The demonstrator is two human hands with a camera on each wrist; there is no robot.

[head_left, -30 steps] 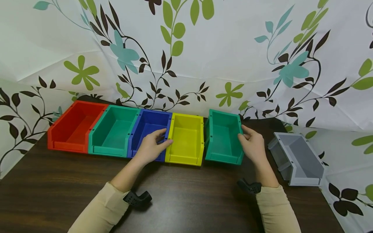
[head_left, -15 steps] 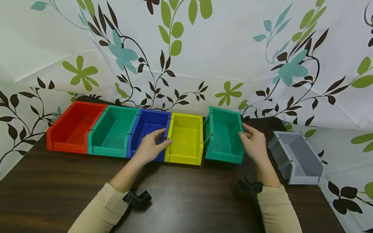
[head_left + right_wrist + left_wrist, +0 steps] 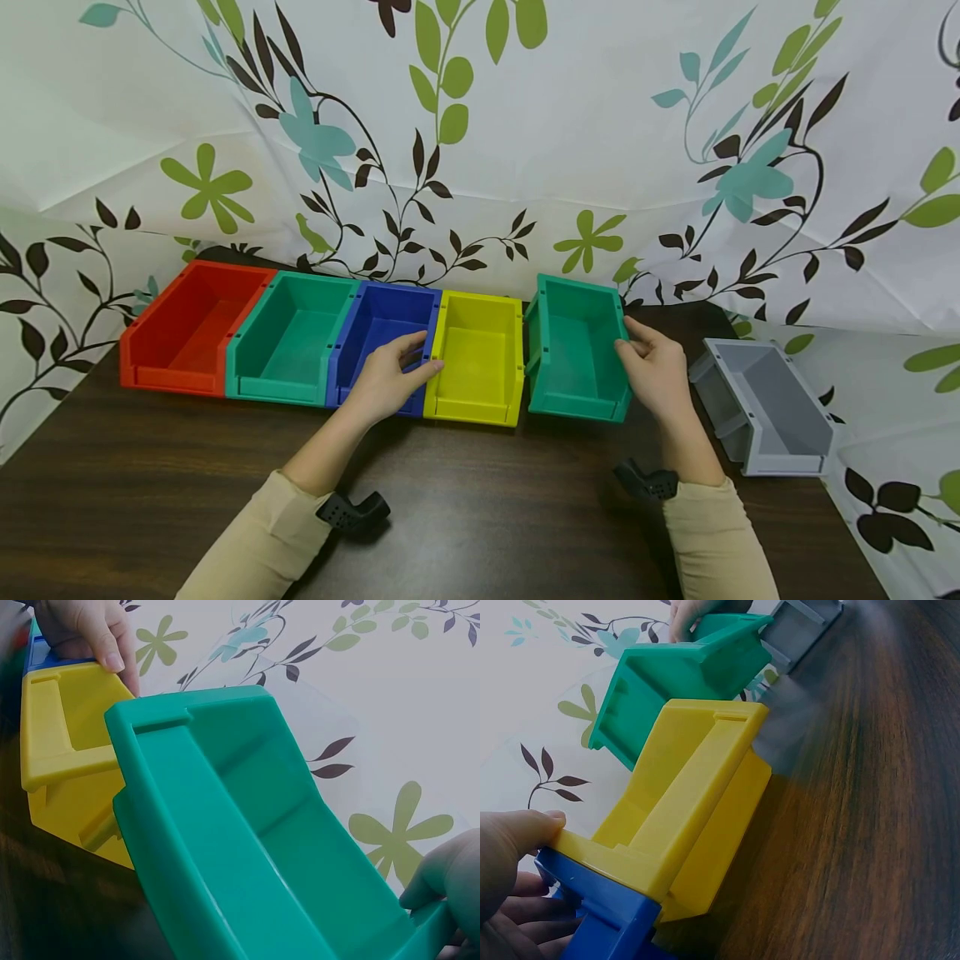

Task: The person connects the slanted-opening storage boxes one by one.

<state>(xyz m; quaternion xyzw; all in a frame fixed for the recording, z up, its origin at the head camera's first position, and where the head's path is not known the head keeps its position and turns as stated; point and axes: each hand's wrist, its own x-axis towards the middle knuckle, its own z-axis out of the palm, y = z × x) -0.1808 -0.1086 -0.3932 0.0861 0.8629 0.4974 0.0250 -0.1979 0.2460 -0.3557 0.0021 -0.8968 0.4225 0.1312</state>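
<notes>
My left hand (image 3: 390, 377) pinches the adjoining walls of the blue bin (image 3: 390, 308) and the yellow bin (image 3: 480, 358). In the left wrist view its thumb lies on the yellow rim, with the fingers down inside the blue bin (image 3: 604, 900). My right hand (image 3: 655, 367) grips the right wall of a green bin (image 3: 577, 350), thumb inside and fingers outside. That bin is slightly tilted, and a narrow gap parts it from the yellow bin in the head view. Both hand-held bins have nothing inside that shows.
Left of the blue bin, a second green bin (image 3: 296, 350) and a red bin (image 3: 198, 325) complete a side-by-side row. A grey bin (image 3: 787, 408) stands apart at the right, turned at an angle. Behind the dark wooden table (image 3: 480, 517) hangs a leaf-patterned cloth (image 3: 600, 108).
My right hand has shifted slightly up and right, tilting the green bin a little as it rises. The left hand keeps its hold on the blue and yellow bins.
</notes>
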